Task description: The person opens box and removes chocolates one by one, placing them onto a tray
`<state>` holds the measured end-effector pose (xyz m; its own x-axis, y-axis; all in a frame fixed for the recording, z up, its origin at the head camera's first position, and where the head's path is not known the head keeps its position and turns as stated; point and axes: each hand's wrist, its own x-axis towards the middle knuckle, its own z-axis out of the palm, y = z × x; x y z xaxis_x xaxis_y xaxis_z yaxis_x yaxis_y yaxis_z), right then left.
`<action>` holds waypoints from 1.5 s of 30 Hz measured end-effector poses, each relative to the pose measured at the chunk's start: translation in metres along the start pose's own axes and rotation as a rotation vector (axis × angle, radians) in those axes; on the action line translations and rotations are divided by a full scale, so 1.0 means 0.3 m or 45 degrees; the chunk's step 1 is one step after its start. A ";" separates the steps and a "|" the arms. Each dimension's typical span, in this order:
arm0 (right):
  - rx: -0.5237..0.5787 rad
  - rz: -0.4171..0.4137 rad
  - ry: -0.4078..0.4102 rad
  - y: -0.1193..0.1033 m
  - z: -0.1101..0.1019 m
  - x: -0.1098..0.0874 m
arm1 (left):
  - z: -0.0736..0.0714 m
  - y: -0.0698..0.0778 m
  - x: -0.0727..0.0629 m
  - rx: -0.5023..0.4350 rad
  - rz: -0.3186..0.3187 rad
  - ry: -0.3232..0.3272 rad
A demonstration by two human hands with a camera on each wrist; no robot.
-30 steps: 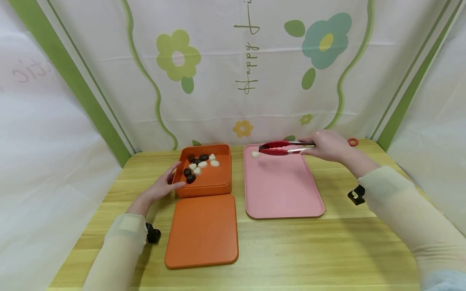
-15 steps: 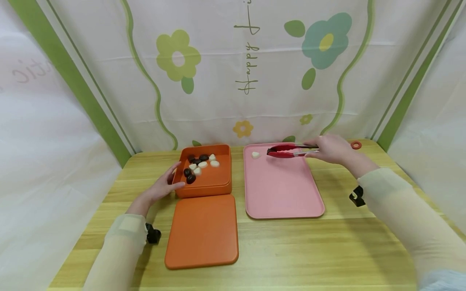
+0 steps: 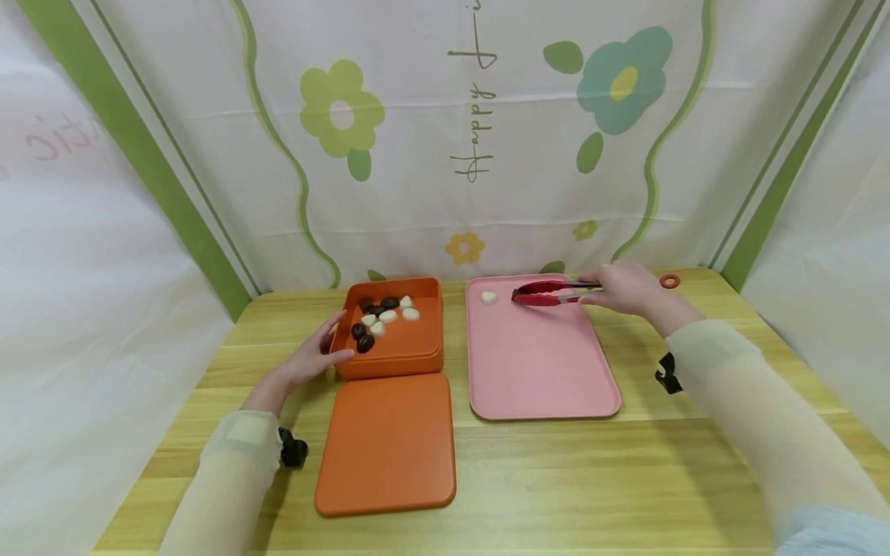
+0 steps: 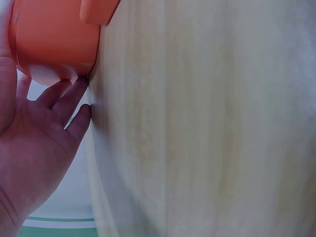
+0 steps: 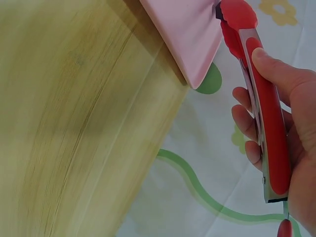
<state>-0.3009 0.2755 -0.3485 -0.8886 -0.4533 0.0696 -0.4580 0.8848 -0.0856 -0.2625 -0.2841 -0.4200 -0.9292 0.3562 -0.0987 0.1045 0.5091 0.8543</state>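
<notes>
My right hand (image 3: 628, 287) grips red-tipped metal tongs (image 3: 545, 293) low over the far part of the pink tray (image 3: 542, 363). At their tips is a small dark piece (image 3: 515, 295); whether it touches the tray cannot be told. Left of it on the tray lies a white piece (image 3: 490, 297). My left hand (image 3: 306, 360) rests against the left side of the orange box (image 3: 410, 363), fingers spread and fairly straight, thumb at the near corner. Inside the box lie several dark pieces (image 3: 365, 343) and several white pieces (image 3: 411, 314).
The orange lid (image 3: 386, 444) lies flat in front of the box on the wooden table (image 3: 542, 486). A printed curtain (image 3: 417, 177) hangs right behind the box and tray. A red ring (image 3: 670, 281) shows beyond my right hand, at the tongs' rear end.
The tongs with the dark piece have moved right and slightly down, away from the white piece, which now lies on the tray uncovered. My left hand stays at the box.
</notes>
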 end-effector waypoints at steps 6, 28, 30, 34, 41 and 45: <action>0.015 0.021 -0.013 -0.004 0.005 0.014 | 0.004 0.006 -0.002 -0.018 0.013 -0.005; 0.058 0.085 -0.038 0.001 -0.003 -0.006 | 0.003 -0.004 -0.006 -0.007 0.027 0.006; 0.062 0.083 -0.030 -0.002 -0.015 -0.013 | 0.003 -0.004 -0.005 0.001 0.028 0.009; 0.068 0.070 0.007 -0.006 -0.038 -0.020 | 0.002 -0.001 -0.006 0.010 0.023 0.009; 0.096 0.037 0.110 -0.024 -0.075 -0.014 | 0.007 0.081 -0.041 -0.017 0.009 -0.017; 0.095 0.013 0.096 -0.058 -0.090 -0.005 | 0.008 0.094 -0.047 -0.015 -0.001 -0.022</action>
<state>-0.2909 0.2636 -0.3203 -0.8905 -0.4320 0.1430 -0.4516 0.8778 -0.1600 -0.2457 -0.2729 -0.3957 -0.9230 0.3692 -0.1084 0.0992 0.5006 0.8600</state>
